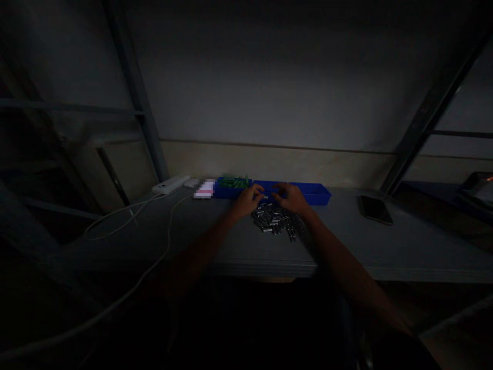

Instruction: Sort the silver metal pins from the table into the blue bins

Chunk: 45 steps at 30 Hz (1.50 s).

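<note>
A loose heap of small shiny metal pieces [273, 218] lies on the grey table. Just behind its left part is my left hand [249, 199], with thumb and fingers curled around a small metal piece [265, 197] that shows at the fingertips. My right hand [290, 198] hovers at the back right of the heap, its thumb and fingers bent but apart, with nothing visible between them. Behind my hands stand blue bins: one at the left [227, 192] holds green items [233, 182], a middle one [265, 185] is partly hidden, and one stands at the right [318, 194].
At the left lie a white power strip [171, 184] and a white cable [169, 234] that runs over the table edge. A pinkish-white packet [205, 189] is beside the left bin. A dark phone [375, 209] lies at the right. Metal posts [133, 87] flank the table.
</note>
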### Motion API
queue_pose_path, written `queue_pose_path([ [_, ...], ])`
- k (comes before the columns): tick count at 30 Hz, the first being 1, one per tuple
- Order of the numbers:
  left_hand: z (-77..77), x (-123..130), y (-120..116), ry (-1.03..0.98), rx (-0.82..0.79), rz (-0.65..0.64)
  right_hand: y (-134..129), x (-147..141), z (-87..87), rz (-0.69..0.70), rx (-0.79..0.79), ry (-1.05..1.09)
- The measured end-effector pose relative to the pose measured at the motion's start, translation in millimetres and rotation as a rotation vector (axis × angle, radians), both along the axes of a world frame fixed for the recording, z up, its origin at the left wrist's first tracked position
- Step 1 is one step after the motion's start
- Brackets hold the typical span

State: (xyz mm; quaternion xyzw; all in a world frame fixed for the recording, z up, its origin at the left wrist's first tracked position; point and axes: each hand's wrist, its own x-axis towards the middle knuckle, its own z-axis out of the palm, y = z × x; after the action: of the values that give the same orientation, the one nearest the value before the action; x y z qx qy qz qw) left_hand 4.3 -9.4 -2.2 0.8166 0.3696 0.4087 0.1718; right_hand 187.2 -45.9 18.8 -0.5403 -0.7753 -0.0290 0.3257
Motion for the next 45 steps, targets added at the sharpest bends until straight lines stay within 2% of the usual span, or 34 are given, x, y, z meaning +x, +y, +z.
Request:
queue_pose_path([
  [2, 1.5, 0.3, -0.6, -0.031, -0.018, -0.006, -1.9, -11.9, -2.0, 0.087, -0.025, -0.072],
  [4, 2.6, 0.8, -0.4, -0.067, -0.027, -0.014, -3.0, -19.4, -3.9, 0.11, -0.022, -0.123],
  [11, 5.7, 0.3, -0.2, -0.16, -0.056, -0.04, -1.9, -19.3, -5.6, 0.04, 0.02, -0.073],
  [20, 5.3, -2.5, -1.4, -0.009, 0.076, 0.006, -0.2, -17.3, -6.3, 0.054, 0.017, 0.009],
  [29, 10.0, -1.2, -4.9, 0.096, 0.134, -0.03, -2.2, -20.1, -6.0, 0.062, -0.031, 0.037],
  [38, 9.9, -3.6, -2.2, 0.155, 0.135, -0.025, -9.7, -32.9, -6.8, -0.077, -0.078, -0.242],
  [45, 9.5, -7.1, -0.9, 0.204, 0.144, -0.031, -12.6, -35.0, -6.3, -0.09, -0.065, -0.341],
])
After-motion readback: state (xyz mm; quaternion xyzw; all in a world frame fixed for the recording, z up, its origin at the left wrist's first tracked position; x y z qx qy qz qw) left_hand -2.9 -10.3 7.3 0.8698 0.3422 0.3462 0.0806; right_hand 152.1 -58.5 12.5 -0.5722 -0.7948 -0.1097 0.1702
